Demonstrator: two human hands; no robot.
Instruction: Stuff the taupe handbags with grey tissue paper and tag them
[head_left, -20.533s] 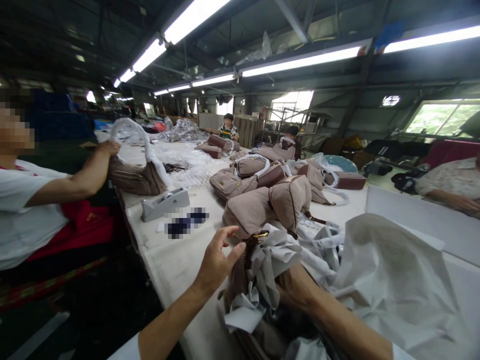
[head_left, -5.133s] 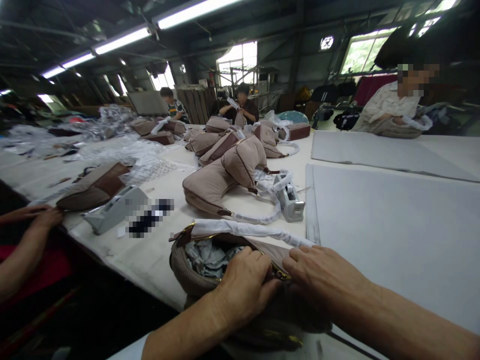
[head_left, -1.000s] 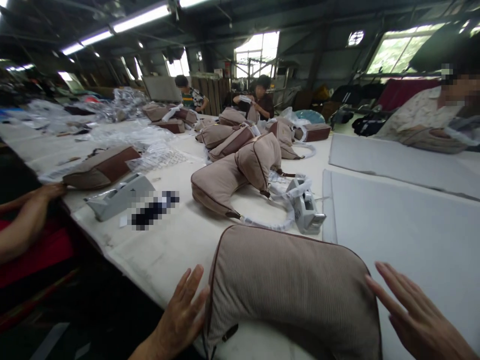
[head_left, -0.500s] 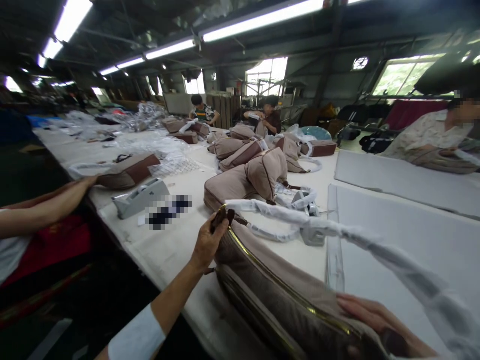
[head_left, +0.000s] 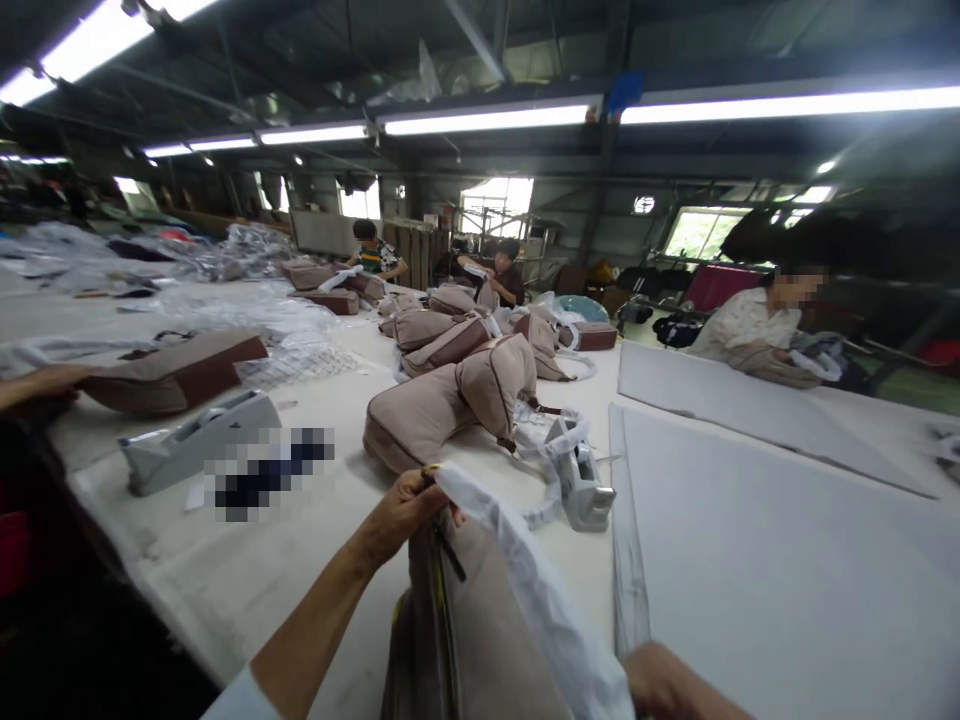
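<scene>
A taupe handbag [head_left: 495, 610] with a brass-coloured zip stands on end in front of me, its lower part cut off by the frame. My left hand [head_left: 397, 515] is closed on its top corner, where the handle joins. From there the handle, wrapped in white film [head_left: 517, 550], runs down to the lower right. At its lower end is my right hand [head_left: 660, 680], slightly blurred and curled against the wrapped handle, its fingertips hidden. A dark zip pull [head_left: 452, 555] hangs just below my left hand.
Beyond lies a pile of similar bags [head_left: 442, 400]. A grey tape dispenser [head_left: 581, 480] stands right of it, another tape dispenser [head_left: 202, 440] to the left. White sheets [head_left: 780, 560] cover the right side. A co-worker's hand [head_left: 45, 385] touches a bag [head_left: 172, 370] at left; other people sit across the table.
The handbag has turned from lying slantwise to more upright. My right hand has left the bag's side for the wrapped handle. The view has swung right.
</scene>
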